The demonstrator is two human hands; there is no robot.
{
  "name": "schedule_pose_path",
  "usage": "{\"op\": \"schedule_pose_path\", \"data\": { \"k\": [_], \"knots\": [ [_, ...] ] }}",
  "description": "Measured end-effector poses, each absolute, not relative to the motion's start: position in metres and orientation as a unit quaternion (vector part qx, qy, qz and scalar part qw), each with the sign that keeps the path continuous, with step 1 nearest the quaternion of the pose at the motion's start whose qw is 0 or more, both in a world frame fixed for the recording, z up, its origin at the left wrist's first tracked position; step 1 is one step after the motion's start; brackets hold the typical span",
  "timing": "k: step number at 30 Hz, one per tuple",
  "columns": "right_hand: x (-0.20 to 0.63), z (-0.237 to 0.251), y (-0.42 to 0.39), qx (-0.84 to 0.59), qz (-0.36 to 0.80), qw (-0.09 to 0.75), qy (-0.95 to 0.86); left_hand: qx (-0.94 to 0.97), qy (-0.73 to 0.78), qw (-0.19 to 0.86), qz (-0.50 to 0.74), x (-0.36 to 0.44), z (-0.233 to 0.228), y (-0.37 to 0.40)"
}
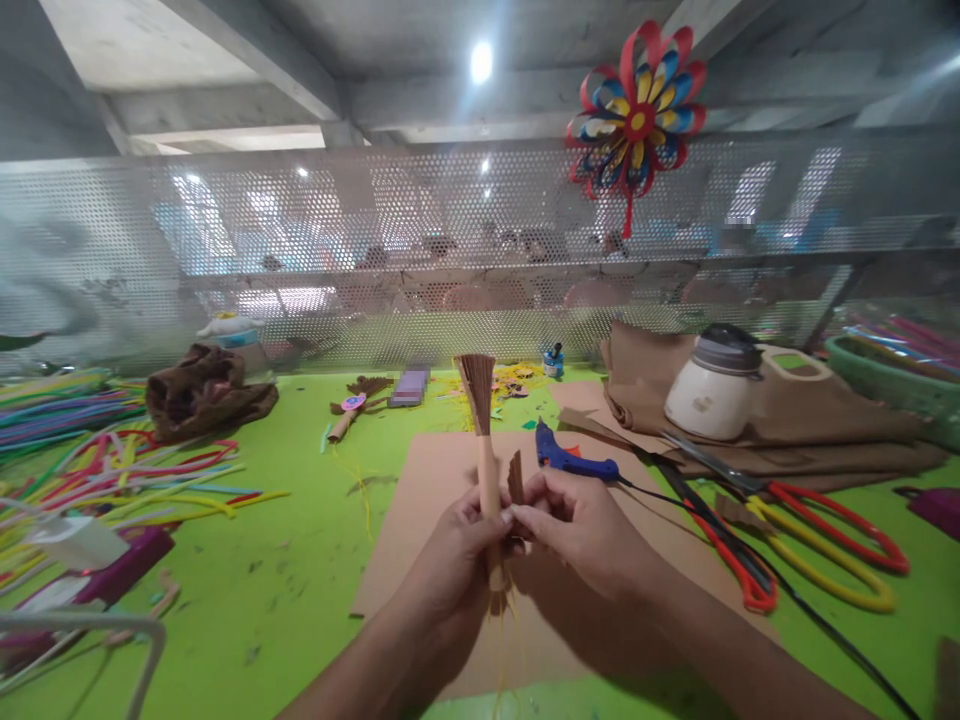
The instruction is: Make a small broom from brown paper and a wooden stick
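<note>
My left hand (pixel 461 550) is wrapped around a small broom-like craft piece (pixel 487 465). It stands upright, with a pale tan stick, a dark brown fringed fan at the top and thin yellow strands hanging below. Close beside the stick, my right hand (pixel 574 520) pinches a small brown strip with a jagged edge (pixel 515 478). The fingertips of both hands meet near the stick, so whether the strip touches it is hidden. Under the hands lies a sheet of brown cardboard (pixel 420 500). Just beyond my right hand is a blue glue gun (pixel 574 460).
Scissors with red and yellow handles (pixel 817 540) lie at the right, near a white jar (pixel 712 385) on folded brown material (pixel 855 430). Colourful pipe cleaners (pixel 172 480) spread across the left. A perforated screen (pixel 375 220) bounds the green table, with a paper flower (pixel 637 120) on it.
</note>
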State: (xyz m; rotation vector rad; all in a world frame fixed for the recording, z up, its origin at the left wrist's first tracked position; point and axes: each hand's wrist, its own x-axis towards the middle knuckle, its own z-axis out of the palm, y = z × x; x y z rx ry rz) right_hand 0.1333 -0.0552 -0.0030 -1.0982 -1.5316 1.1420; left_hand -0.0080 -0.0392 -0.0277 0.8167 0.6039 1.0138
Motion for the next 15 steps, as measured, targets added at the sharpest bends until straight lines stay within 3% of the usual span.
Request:
{"op": "schedule_pose_path", "data": {
  "k": [7,11,15],
  "knots": [
    [0.139,-0.004,-0.053,-0.516,0.376,0.454,-0.621,0.352,0.363,0.706,0.496,-0.011,-0.026,-0.035],
    [0.146,-0.013,-0.044,-0.597,0.226,0.377,-0.671,0.331,0.410,0.668,0.525,-0.013,-0.030,-0.029],
    [0.147,-0.021,-0.042,-0.622,0.155,0.322,-0.697,0.338,0.419,0.653,0.534,-0.013,-0.030,-0.027]
  ]
}}
